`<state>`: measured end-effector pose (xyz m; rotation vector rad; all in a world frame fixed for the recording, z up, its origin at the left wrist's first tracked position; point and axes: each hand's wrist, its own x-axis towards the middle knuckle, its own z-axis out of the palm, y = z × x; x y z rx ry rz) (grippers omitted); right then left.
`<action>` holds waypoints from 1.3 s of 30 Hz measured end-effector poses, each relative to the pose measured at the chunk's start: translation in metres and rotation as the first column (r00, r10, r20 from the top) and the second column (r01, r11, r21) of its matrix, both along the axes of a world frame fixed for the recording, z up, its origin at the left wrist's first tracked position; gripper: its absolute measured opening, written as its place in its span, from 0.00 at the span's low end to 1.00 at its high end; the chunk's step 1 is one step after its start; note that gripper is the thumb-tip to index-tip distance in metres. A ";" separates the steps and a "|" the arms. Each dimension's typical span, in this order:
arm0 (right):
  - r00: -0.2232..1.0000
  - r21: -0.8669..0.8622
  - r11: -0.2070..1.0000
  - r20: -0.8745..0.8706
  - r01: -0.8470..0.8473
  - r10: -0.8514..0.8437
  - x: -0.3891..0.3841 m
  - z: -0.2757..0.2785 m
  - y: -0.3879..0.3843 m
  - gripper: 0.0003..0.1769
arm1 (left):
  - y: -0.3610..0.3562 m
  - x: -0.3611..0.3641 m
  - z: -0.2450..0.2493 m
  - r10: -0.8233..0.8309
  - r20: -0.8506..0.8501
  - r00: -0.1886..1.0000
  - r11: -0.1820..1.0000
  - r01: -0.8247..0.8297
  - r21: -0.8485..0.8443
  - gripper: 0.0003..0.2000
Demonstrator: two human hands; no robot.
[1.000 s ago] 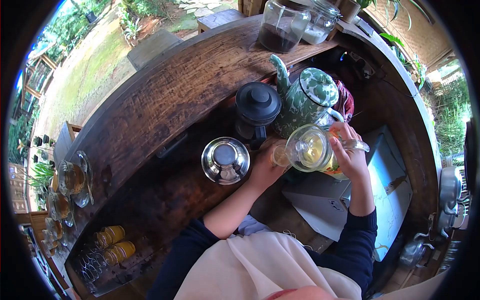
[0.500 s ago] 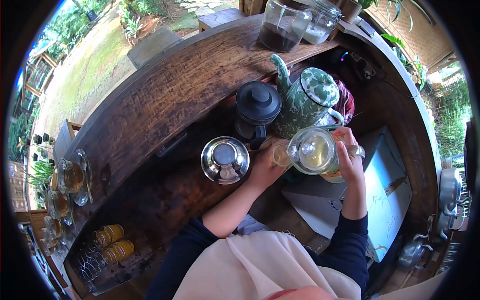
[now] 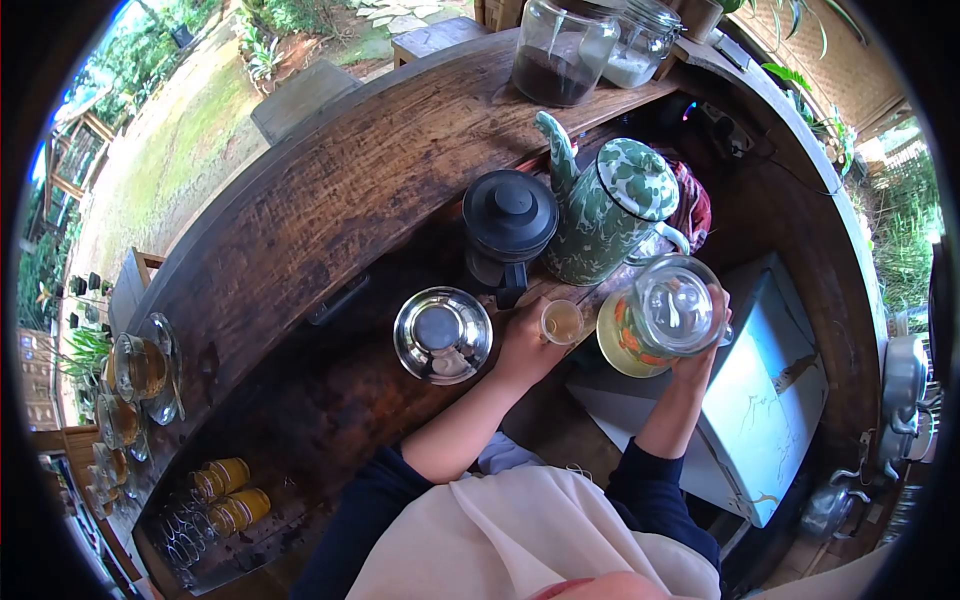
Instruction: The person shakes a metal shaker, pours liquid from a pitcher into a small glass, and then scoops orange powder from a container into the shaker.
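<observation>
My left hand (image 3: 528,345) is closed around a small clear glass (image 3: 562,322) that holds some pale yellowish liquid. Just right of it, my right hand (image 3: 703,345) grips a lidded glass pitcher (image 3: 635,335) with an orange and green pattern and pale liquid inside. The pitcher's rounded lid faces the camera and partly hides my right fingers. A shiny steel bowl-shaped vessel (image 3: 443,335) sits left of my left hand. Behind my hands stand a black-lidded French press (image 3: 510,215) and a green-and-white speckled enamel kettle (image 3: 605,215).
A curved wooden counter (image 3: 270,220) wraps around the workplace. On it, two glass jars (image 3: 560,60) stand at the back, and cups of amber drink (image 3: 140,365) line the far left. Yellow-filled glasses (image 3: 240,510) lie lower left. A white marbled box (image 3: 765,390) is at right.
The pitcher has shifted right and swung away from the small glass, its patterned body now showing. My right hand has moved with it. My left hand still holds the glass, slightly lower.
</observation>
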<state>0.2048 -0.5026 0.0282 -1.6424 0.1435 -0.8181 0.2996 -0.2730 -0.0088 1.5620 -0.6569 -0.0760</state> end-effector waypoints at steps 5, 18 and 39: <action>0.971 0.287 0.937 0.071 0.201 -0.230 -0.008 -0.011 0.000 0.31 | -0.004 0.000 0.004 0.066 0.009 0.998 0.996 -0.066 -0.053 0.07; 0.912 0.605 0.762 0.141 0.229 -0.385 0.013 -0.001 -0.005 0.36 | -0.004 -0.001 -0.002 0.083 0.031 0.996 0.996 -0.082 -0.015 0.07; 0.927 0.451 0.843 0.082 0.294 -0.367 0.075 0.018 -0.053 0.38 | -0.004 -0.001 -0.004 0.087 0.029 0.996 0.996 -0.087 -0.001 0.08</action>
